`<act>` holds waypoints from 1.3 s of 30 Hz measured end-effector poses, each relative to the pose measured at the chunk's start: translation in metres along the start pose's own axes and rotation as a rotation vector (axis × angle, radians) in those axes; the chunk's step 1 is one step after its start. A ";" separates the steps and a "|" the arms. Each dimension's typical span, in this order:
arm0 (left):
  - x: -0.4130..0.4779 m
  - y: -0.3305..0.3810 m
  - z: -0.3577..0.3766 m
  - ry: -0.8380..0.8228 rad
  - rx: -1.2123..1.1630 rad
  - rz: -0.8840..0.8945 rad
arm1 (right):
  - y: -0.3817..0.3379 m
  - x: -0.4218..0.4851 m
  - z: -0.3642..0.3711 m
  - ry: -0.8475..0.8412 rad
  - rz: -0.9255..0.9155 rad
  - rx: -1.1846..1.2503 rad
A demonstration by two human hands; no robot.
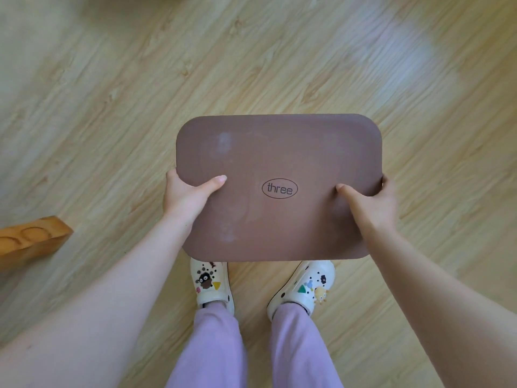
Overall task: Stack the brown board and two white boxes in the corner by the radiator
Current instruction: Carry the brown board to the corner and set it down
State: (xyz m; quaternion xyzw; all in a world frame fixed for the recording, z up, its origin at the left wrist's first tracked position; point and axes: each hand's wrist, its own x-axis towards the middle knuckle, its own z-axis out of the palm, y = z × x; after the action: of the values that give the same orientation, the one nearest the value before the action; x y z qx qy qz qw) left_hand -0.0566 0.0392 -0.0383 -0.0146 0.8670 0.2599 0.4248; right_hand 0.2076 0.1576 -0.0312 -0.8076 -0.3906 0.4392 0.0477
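Both hands hold the brown board flat above the wooden floor: the left hand clasps its left edge, the right hand its right edge, thumbs pressed on top. The board, printed "three", hangs over two white clogs. A wooden block lies at the floor's left edge.
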 end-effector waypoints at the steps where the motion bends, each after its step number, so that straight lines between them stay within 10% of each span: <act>1: -0.009 0.012 -0.008 -0.005 0.000 0.025 | -0.008 -0.010 -0.010 0.015 -0.008 0.022; 24: -0.302 0.262 -0.180 -0.312 0.140 0.675 | -0.146 -0.290 -0.280 0.502 -0.079 0.333; 39: -0.501 0.348 -0.097 -0.489 0.175 0.938 | -0.111 -0.344 -0.487 0.712 -0.078 0.443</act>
State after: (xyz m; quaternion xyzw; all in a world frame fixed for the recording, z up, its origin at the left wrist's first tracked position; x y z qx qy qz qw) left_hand 0.1070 0.1966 0.5363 0.4711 0.6746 0.3443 0.4522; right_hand 0.3997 0.1324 0.5433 -0.8638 -0.2760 0.2038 0.3690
